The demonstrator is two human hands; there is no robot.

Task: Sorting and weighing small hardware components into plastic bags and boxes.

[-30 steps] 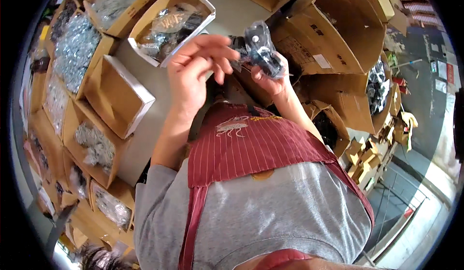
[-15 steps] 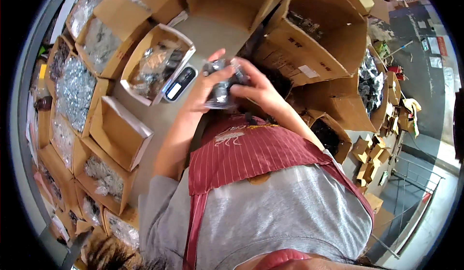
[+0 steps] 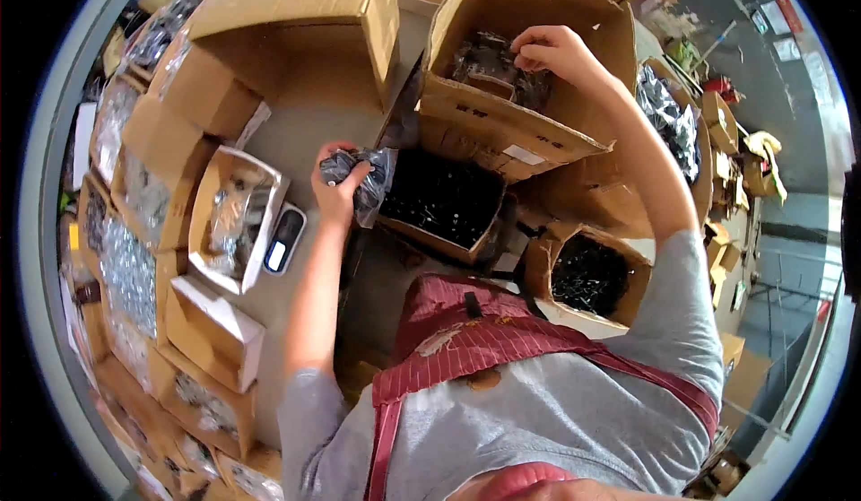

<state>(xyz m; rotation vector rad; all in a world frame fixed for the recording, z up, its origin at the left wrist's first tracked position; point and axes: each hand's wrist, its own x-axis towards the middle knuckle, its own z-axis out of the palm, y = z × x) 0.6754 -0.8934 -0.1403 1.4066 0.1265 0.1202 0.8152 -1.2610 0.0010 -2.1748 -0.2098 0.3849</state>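
Observation:
My left hand is closed around a clear plastic bag of dark parts, held up left of a carton of small black parts. My right hand reaches into a large open carton at the far side. Its fingers are curled together just over dark parts in clear bags inside that carton. Whether anything sits between these fingertips is hidden.
Left of my left arm are a white-edged box of bagged parts, a small dark device with a lit display and an open carton. Another box of black parts stands at right. Several filled boxes line the left side.
My hands were together on the bagged parts before my chest. Now they are apart: the left keeps a bag, the right has moved far and right into the large carton. The view has shifted.

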